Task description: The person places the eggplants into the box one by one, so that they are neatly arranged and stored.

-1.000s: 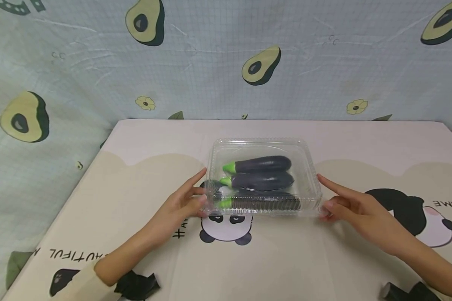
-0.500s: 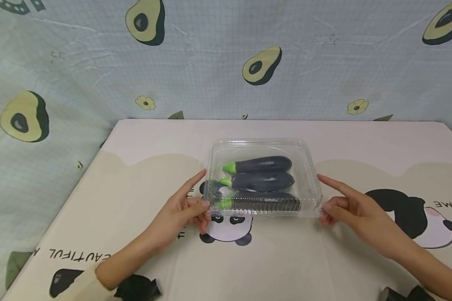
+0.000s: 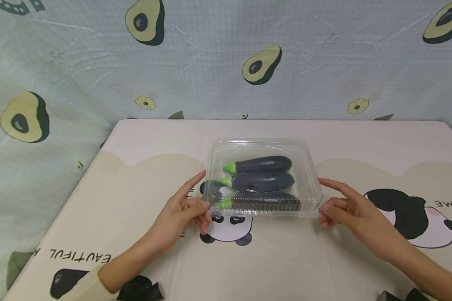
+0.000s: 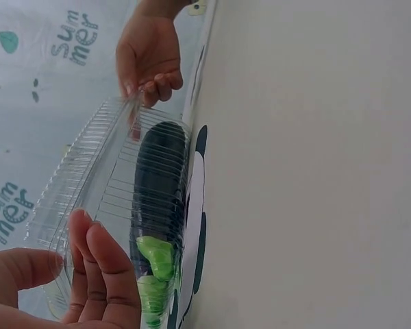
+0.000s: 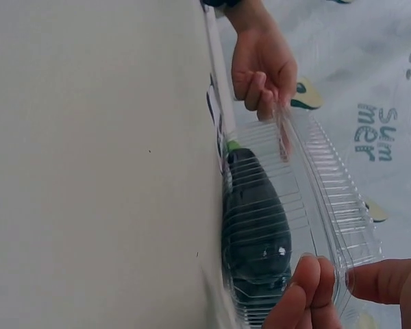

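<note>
A clear plastic clamshell box (image 3: 303, 167), its lid down, rests on the table before me. Inside lie several dark purple eggplants (image 3: 263, 181) with green stems, seen through the plastic. At the box's near left corner my left hand (image 3: 178, 217) pinches the rim between thumb and fingers; its index finger extends along the left side. My right hand (image 3: 358, 213) holds the near right corner the same way, index finger along the right side. In the left wrist view the fingers (image 4: 109, 274) press the rim from below, opposite the thumb. The right wrist view shows a matching pinch on the rim (image 5: 339, 274).
The table (image 3: 278, 267) wears a pale cover printed with pandas and lettering. Behind it and at the left hangs a light blue curtain (image 3: 211, 62) with avocado prints. Black straps (image 3: 141, 288) sit near my wrists.
My left hand's lower fingers have curled below the rim, beside the panda print. The right index fingertip has slid slightly toward me. The box has stayed in place.
</note>
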Action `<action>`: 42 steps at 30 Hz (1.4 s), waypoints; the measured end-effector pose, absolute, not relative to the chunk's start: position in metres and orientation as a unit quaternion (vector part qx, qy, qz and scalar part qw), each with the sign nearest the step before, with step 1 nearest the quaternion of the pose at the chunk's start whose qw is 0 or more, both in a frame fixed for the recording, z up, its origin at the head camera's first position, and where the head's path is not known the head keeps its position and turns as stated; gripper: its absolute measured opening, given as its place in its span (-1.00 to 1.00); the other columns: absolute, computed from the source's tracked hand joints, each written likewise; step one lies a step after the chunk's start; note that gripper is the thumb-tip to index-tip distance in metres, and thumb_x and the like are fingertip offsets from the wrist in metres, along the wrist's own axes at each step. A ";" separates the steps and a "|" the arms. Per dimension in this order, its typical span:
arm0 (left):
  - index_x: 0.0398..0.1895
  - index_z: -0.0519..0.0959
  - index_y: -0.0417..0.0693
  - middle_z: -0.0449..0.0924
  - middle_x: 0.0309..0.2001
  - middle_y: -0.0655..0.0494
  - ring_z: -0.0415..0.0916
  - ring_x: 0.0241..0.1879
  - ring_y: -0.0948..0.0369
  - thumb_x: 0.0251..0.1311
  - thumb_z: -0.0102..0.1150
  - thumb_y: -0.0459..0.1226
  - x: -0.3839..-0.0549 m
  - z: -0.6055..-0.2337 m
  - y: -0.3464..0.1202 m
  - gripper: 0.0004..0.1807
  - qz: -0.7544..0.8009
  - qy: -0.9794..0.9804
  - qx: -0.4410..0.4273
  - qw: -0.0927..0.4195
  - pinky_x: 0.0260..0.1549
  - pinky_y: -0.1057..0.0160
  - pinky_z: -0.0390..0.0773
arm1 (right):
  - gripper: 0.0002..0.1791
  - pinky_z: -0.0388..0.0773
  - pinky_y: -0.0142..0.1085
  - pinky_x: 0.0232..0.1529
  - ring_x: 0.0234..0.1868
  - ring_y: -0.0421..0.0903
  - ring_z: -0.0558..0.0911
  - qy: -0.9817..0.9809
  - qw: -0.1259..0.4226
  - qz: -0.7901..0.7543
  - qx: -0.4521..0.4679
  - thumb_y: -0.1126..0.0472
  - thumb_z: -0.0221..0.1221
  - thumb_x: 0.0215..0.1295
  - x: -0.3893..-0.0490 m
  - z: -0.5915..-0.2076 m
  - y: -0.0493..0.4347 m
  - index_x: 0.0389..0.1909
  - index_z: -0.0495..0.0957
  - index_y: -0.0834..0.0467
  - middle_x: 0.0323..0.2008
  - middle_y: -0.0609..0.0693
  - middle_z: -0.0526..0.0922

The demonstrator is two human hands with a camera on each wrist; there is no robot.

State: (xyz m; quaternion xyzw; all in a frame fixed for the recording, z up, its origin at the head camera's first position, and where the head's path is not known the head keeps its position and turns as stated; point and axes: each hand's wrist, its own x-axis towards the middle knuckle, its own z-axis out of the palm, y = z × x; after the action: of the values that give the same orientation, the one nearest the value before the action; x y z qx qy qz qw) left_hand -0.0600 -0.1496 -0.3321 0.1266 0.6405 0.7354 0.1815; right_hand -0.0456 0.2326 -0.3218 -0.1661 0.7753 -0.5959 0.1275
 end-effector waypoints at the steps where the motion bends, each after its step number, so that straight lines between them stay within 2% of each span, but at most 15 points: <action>1: 0.52 -0.08 0.09 0.53 -0.50 -0.04 0.52 -0.57 0.16 0.33 0.02 -0.43 -0.060 -0.332 -0.149 -0.22 0.736 0.640 0.126 0.181 -0.48 0.20 0.59 | -0.39 0.58 -0.29 -0.21 -0.32 0.03 0.63 0.772 0.129 -0.600 -0.166 0.36 -0.01 0.44 -0.046 -0.322 0.233 0.45 0.05 0.13 -0.34 0.27 0.59; 7: 0.53 -0.10 0.11 0.55 -0.50 -0.04 0.51 -0.58 0.16 0.34 -0.03 -0.44 -0.059 -0.331 -0.149 -0.22 0.735 0.638 0.130 0.188 -0.49 0.20 0.58 | -0.39 0.57 -0.28 -0.18 -0.31 0.03 0.62 0.758 0.138 -0.615 -0.166 0.37 -0.03 0.44 -0.045 -0.324 0.233 0.45 0.03 0.12 -0.35 0.22 0.61; 13: 0.53 -0.13 0.14 0.54 -0.52 -0.03 0.49 -0.60 0.16 0.35 -0.06 -0.44 -0.058 -0.332 -0.149 -0.22 0.734 0.638 0.132 0.195 -0.51 0.21 0.56 | -0.39 0.55 -0.32 -0.19 -0.37 0.02 0.60 0.750 0.123 -0.628 -0.164 0.40 -0.03 0.43 -0.045 -0.328 0.230 0.44 0.03 0.14 -0.41 0.20 0.60; 28: 0.51 -0.08 0.14 0.46 -0.58 0.04 0.32 -0.66 0.22 0.29 -0.11 -0.48 -0.055 -0.334 -0.143 -0.22 0.758 0.618 0.098 0.184 -0.59 0.35 0.39 | -0.42 0.55 -0.28 -0.35 -0.48 -0.03 0.54 0.742 0.096 -0.649 -0.137 0.40 -0.02 0.42 -0.042 -0.333 0.222 0.41 0.06 0.18 -0.49 0.21 0.55; 42: 0.50 -0.01 0.17 0.39 -0.63 0.09 0.21 -0.67 0.27 0.22 -0.17 -0.55 -0.054 -0.335 -0.136 -0.20 0.777 0.605 0.069 0.164 -0.60 0.38 0.27 | -0.39 0.53 -0.28 -0.41 -0.53 -0.04 0.51 0.736 0.104 -0.656 -0.132 0.40 -0.01 0.42 -0.042 -0.331 0.220 0.41 0.01 0.18 -0.52 0.17 0.54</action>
State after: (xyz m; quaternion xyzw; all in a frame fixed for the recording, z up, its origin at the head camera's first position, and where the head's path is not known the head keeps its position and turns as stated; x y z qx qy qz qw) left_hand -0.0539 -0.1356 -0.3352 0.0685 0.6045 0.7766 0.1635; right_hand -0.0419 0.2202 -0.3313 -0.1315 0.7361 -0.6557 0.1043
